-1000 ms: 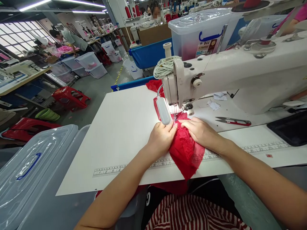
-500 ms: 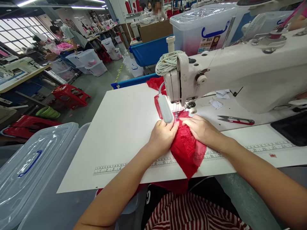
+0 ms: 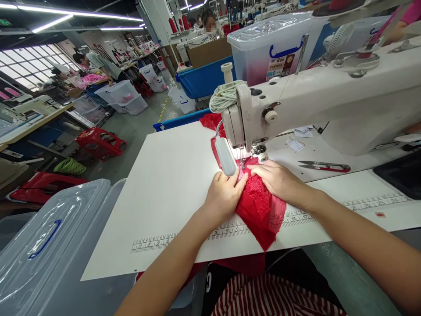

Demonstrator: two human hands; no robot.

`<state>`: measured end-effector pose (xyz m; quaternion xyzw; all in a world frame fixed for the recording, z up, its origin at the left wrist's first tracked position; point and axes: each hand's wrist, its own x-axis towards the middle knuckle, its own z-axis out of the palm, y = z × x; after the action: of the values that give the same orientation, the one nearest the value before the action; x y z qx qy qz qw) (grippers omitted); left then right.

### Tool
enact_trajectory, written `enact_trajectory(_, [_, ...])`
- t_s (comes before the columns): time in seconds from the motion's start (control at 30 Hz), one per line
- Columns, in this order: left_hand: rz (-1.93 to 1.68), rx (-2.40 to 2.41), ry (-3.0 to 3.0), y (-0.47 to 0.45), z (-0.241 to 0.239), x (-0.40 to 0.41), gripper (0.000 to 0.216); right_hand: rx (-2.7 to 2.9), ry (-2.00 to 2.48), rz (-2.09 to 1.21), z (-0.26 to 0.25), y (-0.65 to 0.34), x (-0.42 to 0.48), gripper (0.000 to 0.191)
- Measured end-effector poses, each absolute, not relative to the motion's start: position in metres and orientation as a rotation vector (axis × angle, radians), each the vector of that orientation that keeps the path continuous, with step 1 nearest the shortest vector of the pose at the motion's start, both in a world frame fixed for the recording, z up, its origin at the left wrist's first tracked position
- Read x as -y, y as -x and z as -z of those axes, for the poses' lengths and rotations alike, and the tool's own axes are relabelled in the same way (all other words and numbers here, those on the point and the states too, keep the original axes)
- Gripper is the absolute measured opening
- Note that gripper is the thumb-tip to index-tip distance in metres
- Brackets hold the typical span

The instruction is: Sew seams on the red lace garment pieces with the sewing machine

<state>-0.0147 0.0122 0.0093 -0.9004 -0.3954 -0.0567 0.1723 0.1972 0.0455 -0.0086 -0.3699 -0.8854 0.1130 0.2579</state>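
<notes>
A piece of red lace fabric lies under the needle of a white sewing machine, its pointed lower end hanging toward the table's front edge. My left hand is closed on the fabric's left side, thumb and forefinger close to the presser foot. From the right, my right hand holds the same fabric with its fingers pressed together on the lace. A small lamp beside the needle partly covers the left fingertips. More red cloth shows behind the machine head.
Thread snips lie right of my right hand, near white paper labels. A printed ruler runs along the table's front. Lidded plastic bins stand at left, red stools beyond. Other people work farther back.
The view has shifted slightly, so the table sits a little lower. Both hands stay on the red fabric by the needle; the fabric's lower end looks slightly more creased.
</notes>
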Motion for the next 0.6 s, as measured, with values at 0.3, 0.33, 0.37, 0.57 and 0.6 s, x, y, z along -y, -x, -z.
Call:
enact_trajectory(0.3, [0.369, 0.951, 2.936, 0.015, -0.029, -0.016, 0.030, 2.413, 0.754, -0.367, -0.004, -0.203, -0.037, 0.039])
enact_trajectory(0.33, [0.353, 0.962, 2.973, 0.015, -0.030, -0.016, 0.033, 2.435, 0.731, -0.373, -0.004, -0.203, -0.036, 0.038])
enact_trajectory(0.37, [0.332, 0.986, 2.992, 0.015, -0.031, -0.016, 0.036, 2.452, 0.717, -0.365, -0.004, -0.204, -0.035, 0.038])
enact_trajectory(0.57, [0.292, 1.111, 2.905, 0.015, -0.025, -0.015, 0.046, 2.533, 0.747, -0.226, 0.002, -0.208, -0.037, 0.040])
enact_trajectory(0.6, [0.291, 1.094, 2.885, 0.015, -0.024, -0.014, 0.050, 2.524, 0.771, -0.208, 0.003, -0.208, -0.037, 0.039])
